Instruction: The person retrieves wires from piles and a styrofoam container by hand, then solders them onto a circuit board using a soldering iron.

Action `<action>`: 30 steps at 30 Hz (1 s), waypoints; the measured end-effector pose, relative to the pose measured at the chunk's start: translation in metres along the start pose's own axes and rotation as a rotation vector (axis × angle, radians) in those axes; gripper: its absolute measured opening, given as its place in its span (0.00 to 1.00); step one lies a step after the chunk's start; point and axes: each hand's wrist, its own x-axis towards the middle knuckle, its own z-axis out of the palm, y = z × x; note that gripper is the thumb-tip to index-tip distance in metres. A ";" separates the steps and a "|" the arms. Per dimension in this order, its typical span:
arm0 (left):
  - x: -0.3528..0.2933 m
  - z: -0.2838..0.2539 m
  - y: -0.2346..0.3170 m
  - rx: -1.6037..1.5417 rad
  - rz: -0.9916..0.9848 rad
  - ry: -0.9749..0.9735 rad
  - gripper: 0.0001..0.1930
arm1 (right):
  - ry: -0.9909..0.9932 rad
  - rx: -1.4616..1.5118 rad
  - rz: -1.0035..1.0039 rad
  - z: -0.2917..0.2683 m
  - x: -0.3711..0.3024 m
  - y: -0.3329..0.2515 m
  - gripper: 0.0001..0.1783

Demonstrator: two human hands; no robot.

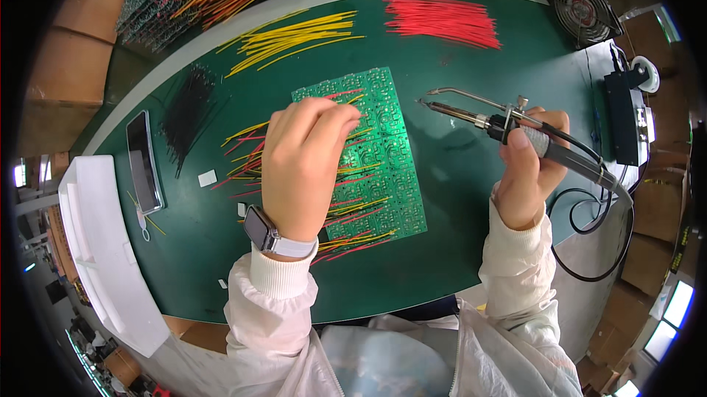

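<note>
My right hand [532,165] grips a soldering iron [499,127]; open table [445,176] edges the board [398,169] at three o'clock; my left hand [303,150] curls above; its grip I can't tell.

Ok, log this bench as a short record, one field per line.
Left hand: over the board, fingertips together; whether they grip a wire is unclear
Right hand: holding the soldering iron
Iron tip: pointing left, beyond the board's right edge
Board: green, with red and yellow wires across it, many reaching past its left edge
Loose piles: yellow and red beyond the board, black to its left
Left side: phone
Far right corner: fan
</note>
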 end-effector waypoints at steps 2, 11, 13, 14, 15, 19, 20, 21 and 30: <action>-0.002 0.004 -0.003 -0.014 0.005 -0.008 0.09 | -0.014 0.077 0.037 0.003 -0.006 -0.001 0.14; -0.005 0.013 -0.011 -0.161 -0.066 -0.039 0.07 | -0.163 -0.020 -0.157 0.012 -0.018 0.012 0.20; -0.005 0.014 -0.011 -0.165 -0.068 -0.052 0.07 | -0.168 -0.003 -0.136 0.014 -0.018 0.011 0.20; -0.005 0.014 -0.012 -0.170 -0.067 -0.048 0.07 | -0.170 -0.014 -0.149 0.013 -0.018 0.011 0.20; -0.005 0.015 -0.012 -0.175 -0.065 -0.044 0.07 | -0.172 -0.024 -0.162 0.013 -0.018 0.012 0.20; -0.005 0.016 -0.012 -0.177 -0.066 -0.049 0.07 | -0.138 -0.013 -0.171 0.014 -0.018 0.016 0.21; -0.005 0.016 -0.012 -0.166 -0.047 -0.045 0.07 | -0.138 -0.013 -0.167 0.015 -0.017 0.015 0.21; -0.005 0.016 -0.012 -0.155 -0.028 -0.040 0.08 | -0.149 -0.023 -0.184 0.015 -0.016 0.015 0.20; -0.007 0.018 -0.015 -0.152 -0.021 -0.031 0.08 | -0.200 -0.088 -0.243 0.014 -0.016 0.018 0.19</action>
